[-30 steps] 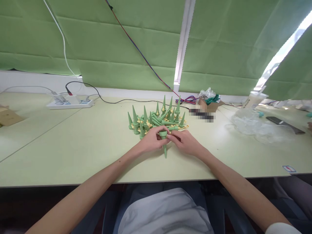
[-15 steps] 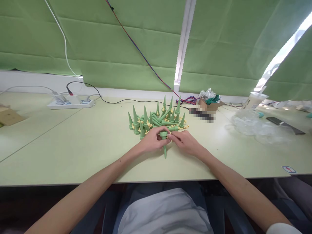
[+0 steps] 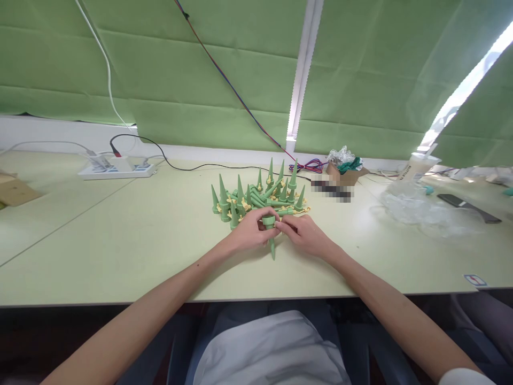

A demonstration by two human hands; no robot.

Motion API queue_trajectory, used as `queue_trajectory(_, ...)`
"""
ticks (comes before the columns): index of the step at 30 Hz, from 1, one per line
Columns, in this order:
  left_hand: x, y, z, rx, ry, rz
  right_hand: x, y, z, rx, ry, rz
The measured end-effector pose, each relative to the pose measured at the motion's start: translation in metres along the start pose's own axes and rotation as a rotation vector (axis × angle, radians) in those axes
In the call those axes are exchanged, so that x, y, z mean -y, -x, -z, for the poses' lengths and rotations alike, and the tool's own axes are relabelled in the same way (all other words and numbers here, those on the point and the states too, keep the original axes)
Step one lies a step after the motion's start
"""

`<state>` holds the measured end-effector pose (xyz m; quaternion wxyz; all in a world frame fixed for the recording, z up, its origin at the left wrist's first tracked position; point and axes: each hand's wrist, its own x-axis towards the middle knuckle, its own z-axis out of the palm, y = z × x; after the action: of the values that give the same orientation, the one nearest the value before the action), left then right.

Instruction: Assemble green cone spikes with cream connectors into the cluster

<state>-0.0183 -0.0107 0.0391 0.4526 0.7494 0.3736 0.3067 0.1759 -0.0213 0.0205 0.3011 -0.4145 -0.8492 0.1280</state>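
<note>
A green plastic watering spike, wide collar up and tip pointing down, is held over the table by my left hand, its thumb and fingers curled around the upper part. My right hand is closed in a pinch against the spike's right side, just below the collar. Whatever small part lies between those fingertips is hidden. Right behind both hands is a cluster of similar green watering spikes, some standing point up and others lying down. Small yellow valve pieces show among them.
A white power strip with plugs sits at the back left, beyond a cardboard piece. To the right are a crumpled plastic bag, a cup and a dark phone-like object. Bundled cable lies behind the spikes.
Both hands stay almost in place around the spike. Its lower tip has swung very slightly to the right and up.
</note>
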Motion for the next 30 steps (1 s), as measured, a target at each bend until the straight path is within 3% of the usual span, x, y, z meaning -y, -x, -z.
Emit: queue_trajectory(30, 0.0012, -0.0005, 0.0010, 0.009, -0.096, -0.010, 0.0033, 0.0012, 0.0025, 0.040, 0.036, -0.002)
